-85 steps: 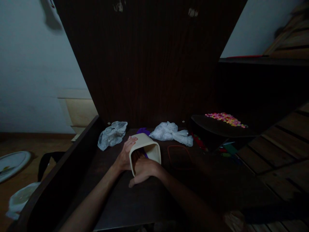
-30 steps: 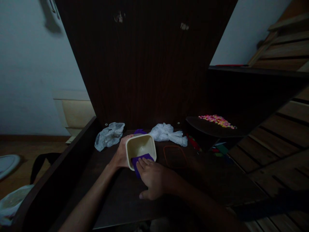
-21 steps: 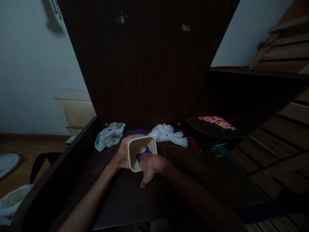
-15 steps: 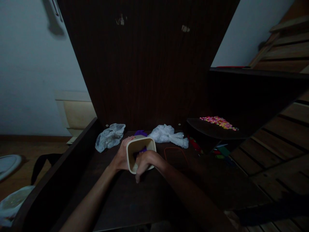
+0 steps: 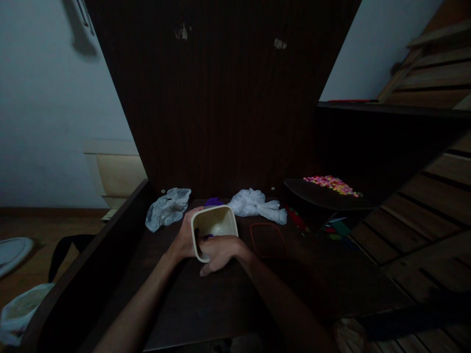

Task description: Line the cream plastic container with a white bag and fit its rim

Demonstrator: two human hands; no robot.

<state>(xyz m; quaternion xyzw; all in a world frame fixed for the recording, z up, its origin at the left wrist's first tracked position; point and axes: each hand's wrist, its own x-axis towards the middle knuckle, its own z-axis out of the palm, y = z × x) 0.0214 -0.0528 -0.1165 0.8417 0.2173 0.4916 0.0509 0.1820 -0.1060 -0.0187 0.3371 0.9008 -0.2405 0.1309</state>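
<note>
**Your right hand [image 5: 221, 251] was inside the cream container [image 5: 225, 220]**

In the head view, you had the cream container tilted over the bench [image 5: 191, 309], its mouth facing you. Your left hand [image 5: 185, 240] was closed around its left side, a firm grip. Your right hand reached in over the near rim, fingers towards the left inner wall, thumb outside below the rim. A scrap of purple cloth [image 5: 208, 237] showed beside those fingers; they were too hidden to tell whether that grip was closed on it.

The step in hand looked like rubbing the container's inside with the cloth. The next move, as I judged it, called for a steady left hand and even pressure into the corners, without letting the cloth bunch up.

Around you, a crumpled clear bag [image 5: 167, 210] lay to the left, a purple bundle [image 5: 214, 201] just behind the container, and a knotted white bag [image 5: 252, 202] behind to the right. A red rounded outline [image 5: 265, 224] lay at the right.

Against the frame half a second earlier, your right hand had swung from the middle of the container to its left side, baring more of the inner wall and a small glint. The two bags had stayed put.
</note>
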